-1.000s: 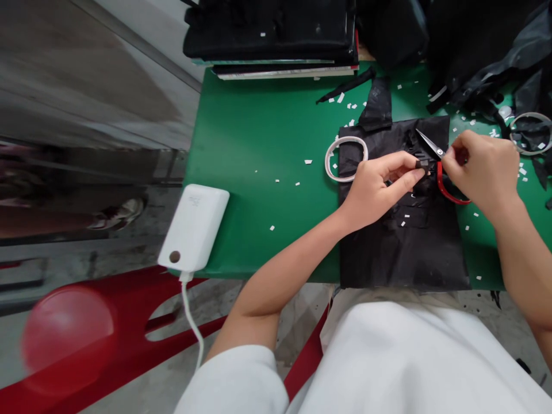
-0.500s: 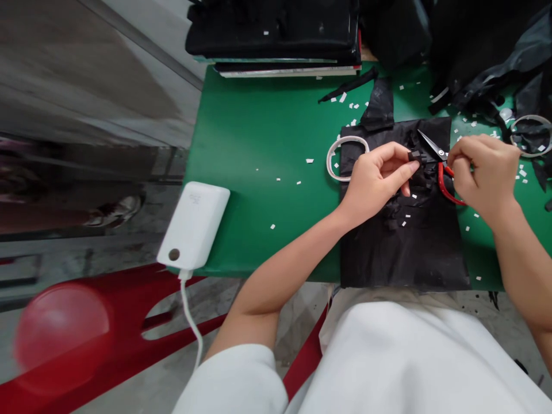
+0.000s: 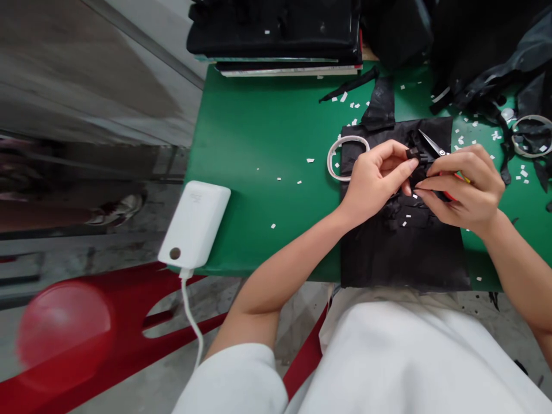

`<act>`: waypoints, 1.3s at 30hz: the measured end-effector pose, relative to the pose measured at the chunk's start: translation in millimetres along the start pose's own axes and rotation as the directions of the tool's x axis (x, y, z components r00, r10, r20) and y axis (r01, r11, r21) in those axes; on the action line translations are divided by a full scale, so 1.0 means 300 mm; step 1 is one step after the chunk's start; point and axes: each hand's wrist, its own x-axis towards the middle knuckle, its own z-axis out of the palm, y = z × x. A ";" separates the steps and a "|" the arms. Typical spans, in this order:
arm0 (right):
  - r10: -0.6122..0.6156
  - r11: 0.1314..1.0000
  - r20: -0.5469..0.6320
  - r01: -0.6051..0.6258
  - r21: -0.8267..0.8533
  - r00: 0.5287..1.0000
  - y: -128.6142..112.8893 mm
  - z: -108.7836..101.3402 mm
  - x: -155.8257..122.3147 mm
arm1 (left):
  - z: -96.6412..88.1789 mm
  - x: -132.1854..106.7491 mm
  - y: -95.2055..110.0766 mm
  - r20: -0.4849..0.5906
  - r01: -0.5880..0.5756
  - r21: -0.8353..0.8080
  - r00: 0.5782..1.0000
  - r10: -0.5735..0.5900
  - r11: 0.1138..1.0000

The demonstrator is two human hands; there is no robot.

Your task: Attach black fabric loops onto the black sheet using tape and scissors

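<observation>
My left hand pinches a small dark strip-like piece between thumb and fingers. Close to its right is my right hand, thumb and fingertips drawn together; whatever they hold is too small to make out. Both hands are above a flat black sheet with a small heap of black scraps on it. Scissors with red handles lie under my right hand, which covers most of the handles. A white tape ring sits by my left wrist, overlapping the sheet's edge.
The green tabletop is scattered with tiny white bits. Black items are stacked on books at the back. Black material and a second ring are at right. A white power bank with a cable lies at the left corner.
My right hand has moved left from beside the scissors to the piece in my left hand, its fingers unfolding from a curled fist into a pinch. My left hand has stayed put.
</observation>
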 end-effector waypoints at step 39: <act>0.439 0.837 -0.160 -0.337 0.431 0.884 -0.066 0.019 0.009 | 0.014 -0.029 -0.012 -0.009 -0.350 0.312 0.929 0.371 0.883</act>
